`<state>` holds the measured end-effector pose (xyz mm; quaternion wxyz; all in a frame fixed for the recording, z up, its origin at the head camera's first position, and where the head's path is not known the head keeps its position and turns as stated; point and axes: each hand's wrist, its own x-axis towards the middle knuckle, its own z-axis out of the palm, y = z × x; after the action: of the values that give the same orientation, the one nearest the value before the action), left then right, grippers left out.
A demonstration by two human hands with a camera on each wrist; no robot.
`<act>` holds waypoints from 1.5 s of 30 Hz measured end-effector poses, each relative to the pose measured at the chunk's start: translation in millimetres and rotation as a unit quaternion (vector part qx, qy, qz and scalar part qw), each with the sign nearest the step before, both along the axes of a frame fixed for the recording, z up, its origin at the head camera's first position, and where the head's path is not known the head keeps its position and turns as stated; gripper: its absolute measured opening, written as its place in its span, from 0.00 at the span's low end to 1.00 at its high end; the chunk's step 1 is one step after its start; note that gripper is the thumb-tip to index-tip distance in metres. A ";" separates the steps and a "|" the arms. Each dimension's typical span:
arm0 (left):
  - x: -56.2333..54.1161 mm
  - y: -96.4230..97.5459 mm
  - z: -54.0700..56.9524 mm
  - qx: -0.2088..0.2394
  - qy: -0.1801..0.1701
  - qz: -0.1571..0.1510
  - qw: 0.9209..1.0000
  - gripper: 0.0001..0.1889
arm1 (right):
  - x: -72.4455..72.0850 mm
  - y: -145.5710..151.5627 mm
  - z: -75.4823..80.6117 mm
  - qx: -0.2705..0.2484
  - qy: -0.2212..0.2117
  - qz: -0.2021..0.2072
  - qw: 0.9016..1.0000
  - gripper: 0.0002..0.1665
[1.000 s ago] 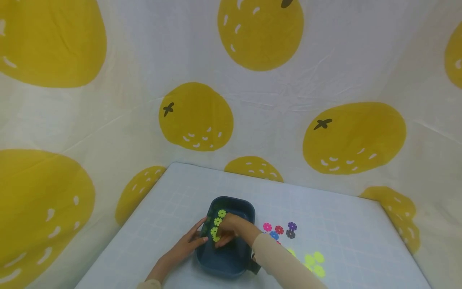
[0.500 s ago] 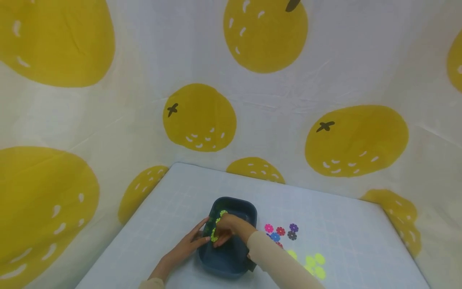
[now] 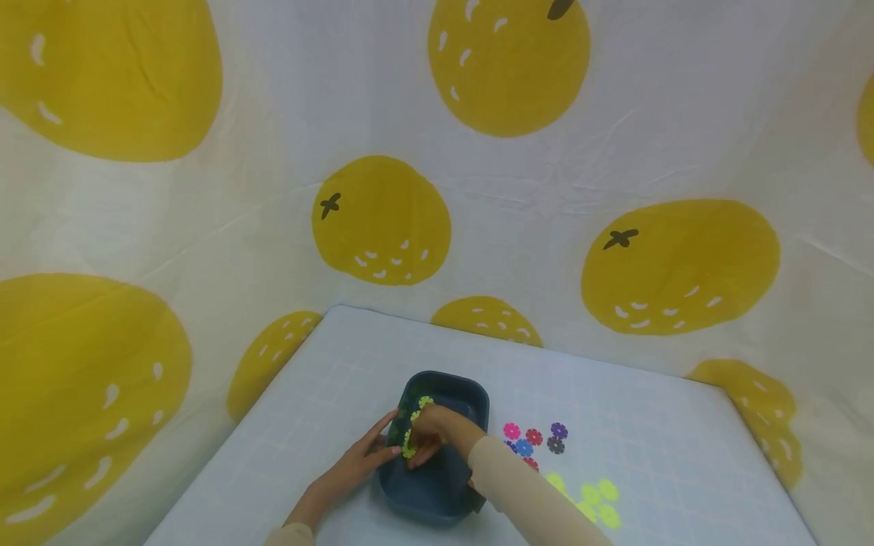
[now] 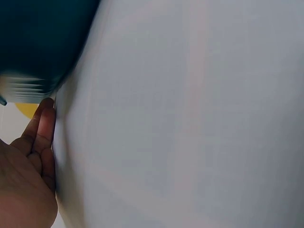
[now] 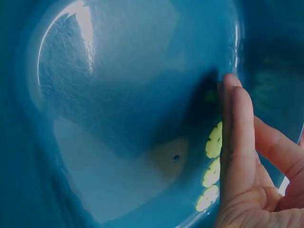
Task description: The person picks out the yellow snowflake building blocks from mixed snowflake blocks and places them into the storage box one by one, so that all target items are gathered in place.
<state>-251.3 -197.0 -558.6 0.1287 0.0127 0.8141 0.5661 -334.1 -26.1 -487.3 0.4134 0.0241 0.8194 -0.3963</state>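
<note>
Several yellow-green flower pieces (image 3: 412, 434) now sit bunched against the blue tub's (image 3: 471, 394) left wall, pressed by the right hand (image 3: 429, 432) (fingers straight); the left hand (image 3: 362, 462) stays flat, steadying it outside.

R hand (image 5: 247, 161) in blue tub (image 5: 118, 95) — yellow-green discs (image 5: 211, 171) beside fingers.

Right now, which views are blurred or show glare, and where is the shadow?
Left wrist view: the dark blue tub is smeared by blur. Right wrist view: a white glare streak on the tub's glossy wall, and the right hand casts a dark shadow beside the yellow-green flower pieces. Head view: sharp, evenly lit.
</note>
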 end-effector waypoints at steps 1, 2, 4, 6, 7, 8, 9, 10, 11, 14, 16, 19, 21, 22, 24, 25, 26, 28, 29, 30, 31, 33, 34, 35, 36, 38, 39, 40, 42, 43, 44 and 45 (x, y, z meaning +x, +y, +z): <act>-0.1 0.3 0.3 0.000 0.000 0.002 1.000 0.35 | -0.5 0.2 0.2 0.004 -0.007 -0.003 1.000 0.12; -0.2 0.4 0.4 0.001 0.000 0.002 1.000 0.35 | -1.2 0.5 0.6 0.009 -0.015 -0.004 1.000 0.12; -0.2 0.6 0.8 0.003 0.003 0.000 1.000 0.36 | -2.2 0.7 0.7 0.018 -0.024 -0.005 1.000 0.12; -0.2 0.8 1.3 0.005 0.006 -0.002 1.000 0.35 | -2.7 1.2 0.3 0.022 -0.027 -0.005 0.999 0.12; -0.2 0.7 1.4 0.006 0.008 -0.003 1.000 0.35 | -2.6 1.4 0.4 0.022 -0.029 -0.007 0.999 0.12; 0.0 0.7 1.6 0.007 0.009 -0.004 1.000 0.35 | -2.3 1.8 0.8 0.022 -0.027 -0.006 0.999 0.12; 0.2 0.8 1.7 0.007 0.010 -0.005 1.000 0.35 | -1.5 2.1 1.0 0.021 -0.022 -0.006 1.000 0.12; 0.3 0.7 1.8 0.006 0.010 -0.006 1.000 0.35 | -1.0 2.5 1.5 0.020 -0.019 -0.005 1.000 0.12; 0.6 0.6 1.7 0.005 0.011 -0.006 1.000 0.35 | -0.6 2.9 1.9 0.021 -0.018 -0.005 1.000 0.12; 1.4 0.2 1.5 0.000 0.013 -0.007 1.000 0.36 | 0.2 4.2 2.8 0.022 -0.004 0.005 1.000 0.11; 1.7 0.3 2.0 -0.004 0.015 -0.009 1.000 0.36 | 0.0 5.8 3.4 0.021 0.004 0.006 1.000 0.11; 1.7 1.0 3.8 -0.011 0.018 -0.010 1.000 0.36 | -0.3 9.0 5.0 0.009 0.021 -0.008 1.000 0.11; 1.7 1.5 4.7 -0.012 0.020 -0.010 1.000 0.36 | -0.2 10.9 7.0 0.002 0.042 -0.024 0.999 0.09; 1.5 1.8 4.6 -0.014 0.022 -0.009 1.000 0.36 | -0.3 11.9 8.4 0.000 0.048 -0.030 0.998 0.09; 1.4 2.2 3.8 -0.014 0.020 -0.007 1.000 0.36 | -0.5 14.4 11.9 -0.007 0.056 -0.041 0.998 0.08; 1.3 2.3 3.2 -0.013 0.020 -0.008 1.000 0.36 | -0.7 15.9 13.8 -0.011 0.057 -0.042 0.997 0.08; 1.2 2.3 2.4 -0.011 0.020 -0.008 1.000 0.36 | -0.5 17.7 16.0 -0.016 0.060 -0.042 0.997 0.07; 1.2 2.2 1.0 -0.008 0.018 -0.009 1.000 0.36 | -0.5 22.2 20.5 -0.029 0.056 -0.042 0.997 0.07; 1.3 2.1 0.4 -0.007 0.018 -0.010 1.000 0.36 | -0.2 24.8 22.7 -0.038 0.059 -0.042 0.997 0.07; 1.4 1.8 0.0 -0.005 0.020 -0.011 1.000 0.36 | -0.3 27.6 24.9 -0.048 0.060 -0.041 0.996 0.07; 1.8 2.2 -0.1 -0.004 0.021 -0.012 1.000 0.37 | 0.0 31.2 27.0 -0.059 0.063 -0.043 0.995 0.07; 2.7 2.9 -0.1 -0.005 0.022 -0.011 1.000 0.37 | -0.2 39.1 30.8 -0.080 0.063 -0.045 0.994 0.09; 3.2 3.2 0.1 -0.006 0.022 -0.010 1.000 0.37 | -0.4 43.4 32.7 -0.089 0.061 -0.046 0.993 0.10; 3.6 3.6 0.3 -0.009 0.023 -0.008 1.000 0.37 | -0.8 47.9 34.6 -0.097 0.056 -0.049 0.992 0.11; 3.9 4.0 0.8 -0.011 0.022 -0.006 1.000 0.37 | -1.2 52.5 36.2 -0.105 0.051 -0.053 0.992 0.12; 4.1 4.4 1.5 -0.017 0.019 -0.004 1.000 0.37 | -2.2 62.2 40.1 -0.113 0.043 -0.061 0.991 0.12; 4.0 4.6 1.8 -0.019 0.018 -0.002 1.000 0.37 | -2.8 67.3 42.0 -0.114 0.039 -0.064 0.991 0.12; 3.8 4.6 2.1 -0.021 0.017 -0.001 1.000 0.36 | -3.3 72.5 44.2 -0.116 0.036 -0.070 0.990 0.12; 3.1 4.6 2.2 -0.021 0.018 -0.001 1.000 0.37 | -4.7 83.4 48.1 -0.119 0.029 -0.083 0.989 0.12; 2.8 4.5 2.4 -0.020 0.018 -0.001 1.000 0.37 | -5.5 89.2 49.3 -0.120 0.026 -0.087 0.989 0.11; 2.7 4.4 2.6 -0.020 0.019 -0.001 1.000 0.37 | -6.2 95.1 49.8 -0.122 0.025 -0.091 0.988 0.11; 2.7 4.2 2.8 -0.021 0.020 -0.001 1.000 0.37 | -6.9 101.2 49.5 -0.121 0.025 -0.094 0.988 0.12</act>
<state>-248.6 -192.7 -555.9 0.1132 0.0217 0.8281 0.5486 -341.0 75.1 -437.8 0.3535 0.0402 0.7695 -0.5303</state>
